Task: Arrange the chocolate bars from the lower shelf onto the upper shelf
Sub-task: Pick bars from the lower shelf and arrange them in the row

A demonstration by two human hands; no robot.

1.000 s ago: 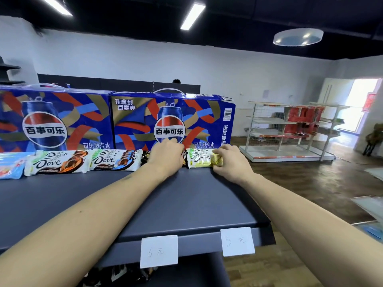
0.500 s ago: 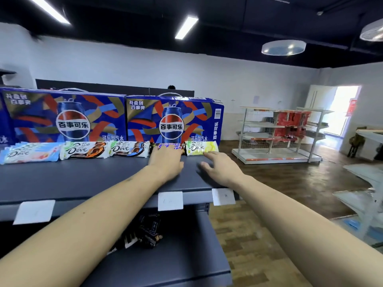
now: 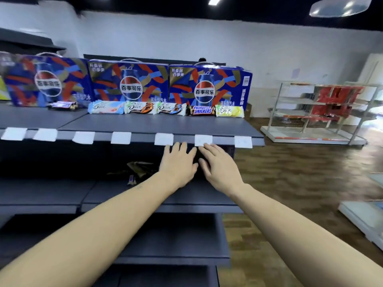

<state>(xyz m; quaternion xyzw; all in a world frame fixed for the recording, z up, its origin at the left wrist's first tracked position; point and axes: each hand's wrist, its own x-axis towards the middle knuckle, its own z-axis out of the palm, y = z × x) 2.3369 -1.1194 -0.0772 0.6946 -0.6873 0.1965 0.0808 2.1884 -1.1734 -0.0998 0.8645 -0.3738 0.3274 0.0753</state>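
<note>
Two hands: left hand (image 3: 178,163) and right hand (image 3: 219,165) side by side, fingers spread, holding nothing, just under the grey metal upper shelf (image 3: 145,125).
Next bars: dark crumpled wrappers (image 3: 138,170) on the lower shelf (image 3: 62,191), left of both hands, nearer the left; count and long axis unclear.
Placed: five bars in an end-to-end row (image 3: 165,108) on the upper shelf, one more (image 3: 62,105) further left.
Behind: three blue Pepsi cartons (image 3: 128,83).

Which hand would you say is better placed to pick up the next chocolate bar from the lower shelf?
Probably the left hand: the remaining wrappers lie just to its left on the lower shelf, while the right hand is further away. Both are open.
</note>
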